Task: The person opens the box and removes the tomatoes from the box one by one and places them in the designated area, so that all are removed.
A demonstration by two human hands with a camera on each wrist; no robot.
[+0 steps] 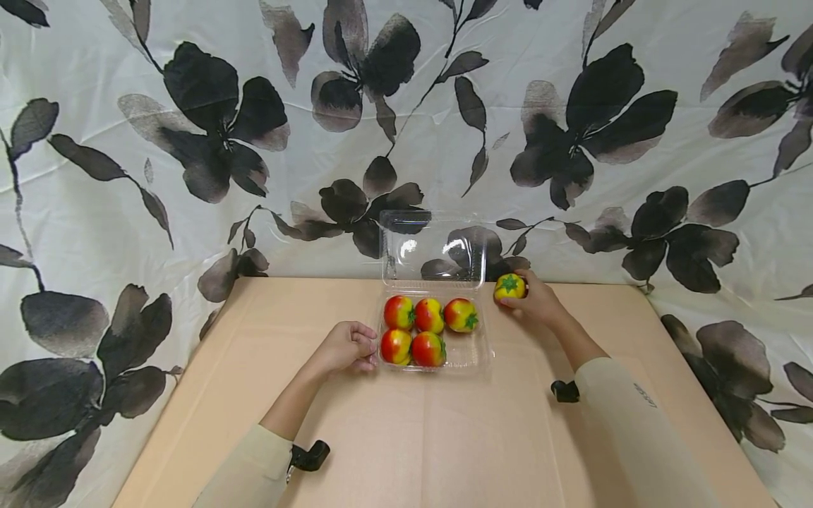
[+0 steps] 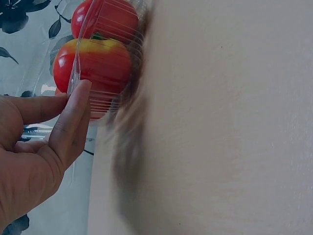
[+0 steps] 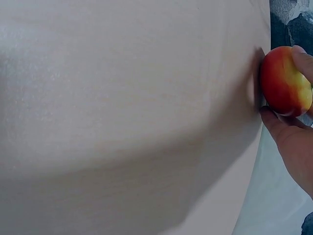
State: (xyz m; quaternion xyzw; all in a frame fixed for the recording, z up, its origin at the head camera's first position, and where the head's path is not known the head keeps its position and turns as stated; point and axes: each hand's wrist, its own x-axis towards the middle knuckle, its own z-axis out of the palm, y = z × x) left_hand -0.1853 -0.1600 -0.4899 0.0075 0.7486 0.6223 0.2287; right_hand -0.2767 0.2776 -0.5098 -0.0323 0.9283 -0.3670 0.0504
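Note:
A clear plastic clamshell box (image 1: 466, 353) lies on the board with its lid (image 1: 434, 247) raised at the back. Inside it sit red-and-yellow tomato-like fruits (image 1: 398, 312) with green leafy tops, three in the back row and two at the front left and middle. At the box's left side, my left hand (image 1: 346, 348) pinches the rim between thumb and fingers; the left wrist view shows this hand (image 2: 46, 137) close to a fruit (image 2: 95, 66) behind the ribbed wall. Right of the box, my right hand (image 1: 536, 300) grips another such fruit (image 3: 283, 81), its green top (image 1: 509, 283) facing the head camera.
A light brown board (image 1: 432, 437) forms the work surface, its back edge just behind the box. White cloth with dark flowers (image 1: 444, 162) hangs behind and surrounds the board. Black wrist-worn devices (image 1: 310, 456) sit at both sleeves.

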